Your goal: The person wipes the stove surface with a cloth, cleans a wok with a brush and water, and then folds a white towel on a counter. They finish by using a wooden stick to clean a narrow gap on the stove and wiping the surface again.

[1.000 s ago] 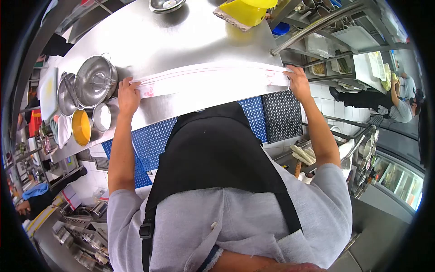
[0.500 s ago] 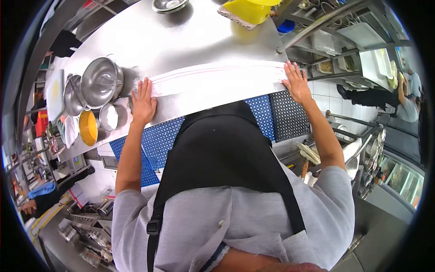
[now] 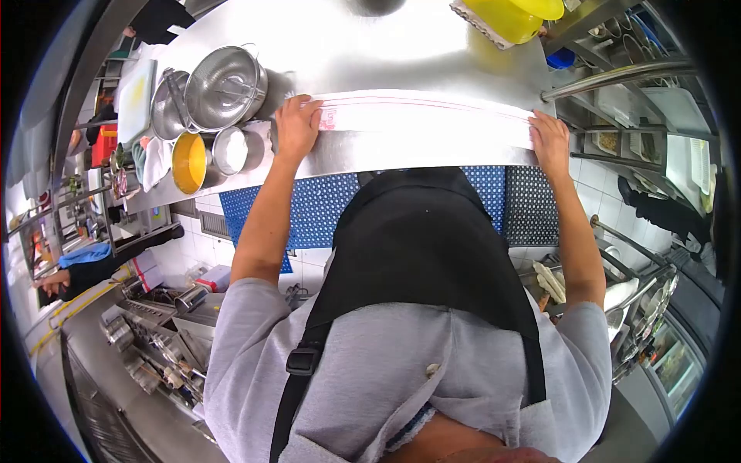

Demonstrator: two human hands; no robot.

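Observation:
A long white folded cloth (image 3: 424, 114) with thin red stripes and a red mark near its left end lies along the front edge of the steel table (image 3: 370, 153). At its left end is my left hand (image 3: 298, 127), fingers bent and closed on the cloth. My right hand (image 3: 549, 143) holds the opposite end, its fingertips curled over the edge of the cloth. Between the two hands the cloth lies flat and stretched out.
Left on the table are a large steel bowl (image 3: 224, 89), a yellow-lined bowl (image 3: 189, 163), a small steel bowl (image 3: 230, 150) and a white board (image 3: 137, 99). A yellow container (image 3: 505, 19) stands at the back right. Other people are at the far left and right.
Both hands have gone from lying flat with fingers stretched out to bent fingers gripping the cloth ends. The camera view has shifted, so the table items appear further right.

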